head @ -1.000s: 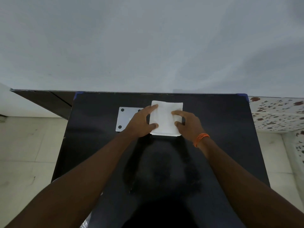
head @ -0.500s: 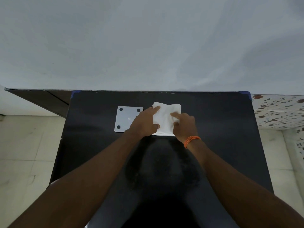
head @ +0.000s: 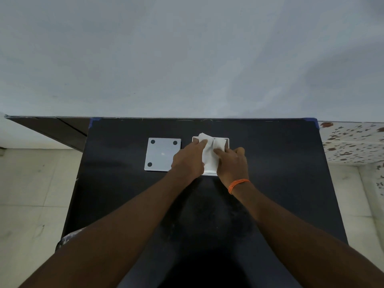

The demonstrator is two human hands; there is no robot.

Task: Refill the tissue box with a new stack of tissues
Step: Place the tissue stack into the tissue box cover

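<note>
— What lies farthest left on the black tabletop?
— A white square lid, flat, dark dots at its corners.
— And the hands?
— The left hand and right hand both pinch the tissue stack, pressing it into the white tissue box.

On a black table, both hands press down on a white stack of tissues that sits in an open white tissue box, the left hand on its left side and the right hand on its right. The tissues are creased between the fingers, with one corner sticking up past the box's far rim. Just left of the box lies a white square lid with dark round pads at its corners; an orange wristband circles the right wrist.
</note>
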